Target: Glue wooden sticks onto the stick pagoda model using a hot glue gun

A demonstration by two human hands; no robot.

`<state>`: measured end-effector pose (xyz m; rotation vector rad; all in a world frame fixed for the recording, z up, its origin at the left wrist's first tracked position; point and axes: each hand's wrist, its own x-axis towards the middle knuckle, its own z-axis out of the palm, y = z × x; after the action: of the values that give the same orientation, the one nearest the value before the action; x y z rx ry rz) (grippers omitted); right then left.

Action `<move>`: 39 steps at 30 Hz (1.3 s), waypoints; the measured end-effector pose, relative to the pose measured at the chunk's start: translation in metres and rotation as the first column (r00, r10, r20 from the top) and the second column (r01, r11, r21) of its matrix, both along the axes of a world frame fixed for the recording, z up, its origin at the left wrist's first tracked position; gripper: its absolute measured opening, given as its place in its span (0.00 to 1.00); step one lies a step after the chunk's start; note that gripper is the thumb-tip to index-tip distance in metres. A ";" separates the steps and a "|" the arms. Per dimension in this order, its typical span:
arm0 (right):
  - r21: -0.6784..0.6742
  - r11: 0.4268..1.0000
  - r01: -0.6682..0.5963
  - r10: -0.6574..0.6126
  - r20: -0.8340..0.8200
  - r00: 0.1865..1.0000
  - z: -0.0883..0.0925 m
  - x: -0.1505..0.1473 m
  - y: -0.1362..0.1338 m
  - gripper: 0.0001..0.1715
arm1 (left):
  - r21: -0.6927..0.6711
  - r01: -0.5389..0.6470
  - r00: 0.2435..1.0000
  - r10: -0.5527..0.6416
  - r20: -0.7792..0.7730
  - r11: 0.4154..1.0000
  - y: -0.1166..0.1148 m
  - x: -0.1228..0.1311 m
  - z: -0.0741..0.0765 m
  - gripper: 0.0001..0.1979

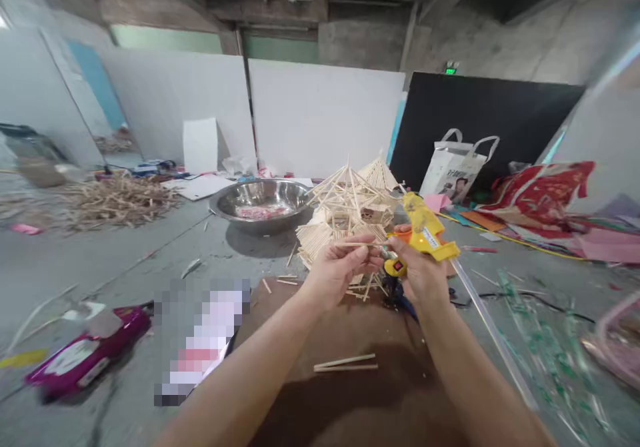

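Stick [363, 243], thin wood, was pinched betw. thumb & forefinger of left hand [336, 267], just in front of the stick model [345, 207], approx. level w/ its base. Prob. very light, stiff but quick to snap; best held mid-length w/ fingertips, little pressure. Right hand [423, 277] was wrapped tight round the yellow glue gun [424, 230], nozzle near the stick, just right of the model. Model stood on a brown board [350, 340] on grey concrete floor [125, 260]. Steel bowl [260, 203] sat left-behind the model, loose stick pile [115, 200] far left of it, white panels [320, 113] well behind.
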<state>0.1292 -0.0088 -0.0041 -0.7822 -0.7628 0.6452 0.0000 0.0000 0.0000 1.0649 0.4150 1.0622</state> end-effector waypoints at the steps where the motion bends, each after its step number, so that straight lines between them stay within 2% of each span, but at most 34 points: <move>1: -0.021 1.000 -0.017 0.017 0.005 1.000 -0.001 -0.002 -0.001 0.16 | 0.033 -0.075 0.997 0.076 -0.021 0.997 0.001 0.001 0.000 0.13; 3: -0.048 0.998 -0.047 0.048 0.017 0.999 -0.003 -0.006 -0.003 0.16 | 0.115 -0.197 0.975 0.206 -0.077 0.974 0.003 0.002 -0.001 0.12; 6: -0.057 0.994 -0.088 0.090 0.039 0.995 -0.004 -0.010 -0.005 0.15 | 0.291 -0.305 0.910 0.368 -0.192 0.907 0.002 0.003 -0.003 0.13; 8: -0.042 0.994 -0.100 0.103 0.058 0.993 -0.002 -0.011 -0.007 0.14 | 0.405 -0.266 0.865 0.402 -0.301 0.875 0.000 0.003 -0.004 0.15; 13: 0.012 0.992 -0.124 0.123 0.074 0.990 0.002 -0.009 -0.011 0.13 | 0.610 -0.044 0.731 0.442 -0.520 0.791 -0.002 0.003 -0.009 0.17; 22: 0.036 0.989 -0.147 0.143 0.100 0.985 -0.001 -0.006 -0.010 0.12 | 0.649 0.045 0.672 0.458 -0.582 0.759 0.001 0.003 -0.013 0.18; 29: 0.133 0.990 0.044 -0.054 0.071 0.996 0.004 0.008 -0.005 0.14 | 0.667 0.150 0.640 0.443 -0.628 0.730 -0.003 0.002 -0.010 0.17; 33: 0.148 0.986 0.081 -0.087 0.036 0.996 0.009 0.021 -0.005 0.14 | 0.657 0.241 0.629 0.400 -0.666 0.714 -0.003 0.002 -0.011 0.17; 36: 0.140 0.989 0.057 -0.057 -0.001 0.998 0.015 0.027 -0.008 0.13 | 0.653 0.168 0.671 0.399 -0.624 0.739 0.000 0.003 -0.014 0.17; 39: 0.104 0.994 0.019 -0.020 0.003 1.000 0.019 0.033 -0.012 0.12 | 0.626 -0.017 0.710 0.450 -0.542 0.780 0.006 0.002 -0.015 0.17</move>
<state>0.1620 -0.0208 0.0153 -0.6952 -0.7848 0.5822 0.0020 0.0057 -0.0150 2.0281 0.8727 1.0359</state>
